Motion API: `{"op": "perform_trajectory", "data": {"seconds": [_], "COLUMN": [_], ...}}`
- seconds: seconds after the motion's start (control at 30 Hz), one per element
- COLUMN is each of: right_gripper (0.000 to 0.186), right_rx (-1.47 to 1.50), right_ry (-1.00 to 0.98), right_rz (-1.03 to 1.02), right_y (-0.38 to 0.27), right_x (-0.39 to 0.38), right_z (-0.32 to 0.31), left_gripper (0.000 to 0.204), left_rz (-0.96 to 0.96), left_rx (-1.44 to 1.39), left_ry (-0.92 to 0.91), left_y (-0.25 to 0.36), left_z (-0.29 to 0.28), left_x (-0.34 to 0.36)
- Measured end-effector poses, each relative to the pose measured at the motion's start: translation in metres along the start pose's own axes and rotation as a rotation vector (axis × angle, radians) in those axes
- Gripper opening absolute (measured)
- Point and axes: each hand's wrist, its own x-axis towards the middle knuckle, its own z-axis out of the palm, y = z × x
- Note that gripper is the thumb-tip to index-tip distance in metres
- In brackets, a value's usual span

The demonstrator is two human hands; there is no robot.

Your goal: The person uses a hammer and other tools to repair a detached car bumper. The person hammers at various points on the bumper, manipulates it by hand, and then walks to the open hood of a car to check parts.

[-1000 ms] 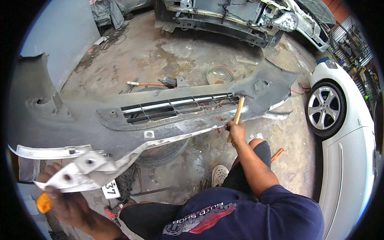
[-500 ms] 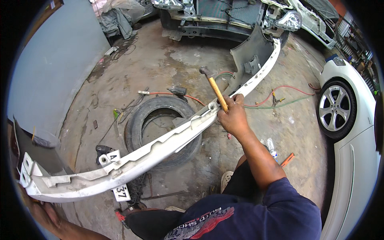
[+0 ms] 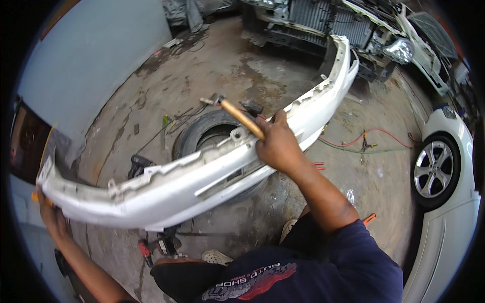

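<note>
A long white car bumper [image 3: 166,187] is held up across the view, slanting from lower left to upper right. At its left end my left hand [image 3: 53,214] is closed on the edge, with the fingers partly hidden. My right hand [image 3: 280,144] grips the wooden handle of a hammer [image 3: 242,119] and rests against the bumper's upper edge near the middle. The hammer's metal head points away to the upper left. Behind the bumper lies a black tire [image 3: 189,137], partly covered by it.
A car front stripped to its radiator [image 3: 308,22] stands ahead. At right is a white car's wheel [image 3: 433,166]. Red and green hoses [image 3: 353,145] lie on the concrete. A red-and-black power tool [image 3: 146,251] is near my feet, and a pale blue-grey panel [image 3: 96,60] stands at left.
The bumper has risen and turned so its smooth outer face shows more. My left hand has come up with it. My right hand and the hammer have shifted slightly left; the view has swung too.
</note>
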Motion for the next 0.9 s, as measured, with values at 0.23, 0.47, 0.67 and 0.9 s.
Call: {"op": "perform_trajectory", "data": {"seconds": [0.23,0.47,0.67,0.9], "right_gripper": [0.06,0.055,0.048,0.021], "right_rx": [-0.046,-0.248,-0.216,-0.078], "right_ry": [-0.004,-0.053,0.024,-0.244], "right_rz": [-0.017,-0.122,-0.347,-0.094], "right_y": [0.022,0.024,0.054,0.01], "right_x": [0.029,0.051,0.063,0.061], "right_z": [0.031,0.034,0.023,0.01], "left_gripper": [0.041,0.055,0.088,0.053], "left_rz": [0.068,-0.07,0.1,0.272], "left_rx": [0.132,0.472,1.126,1.39], "left_ry": [-0.305,-0.341,-0.51,-0.644], "left_y": [-0.09,-0.123,-0.095,-0.084], "left_z": [0.036,0.055,0.051,0.036], "left_x": [0.054,0.019,-0.006,-0.007]}}
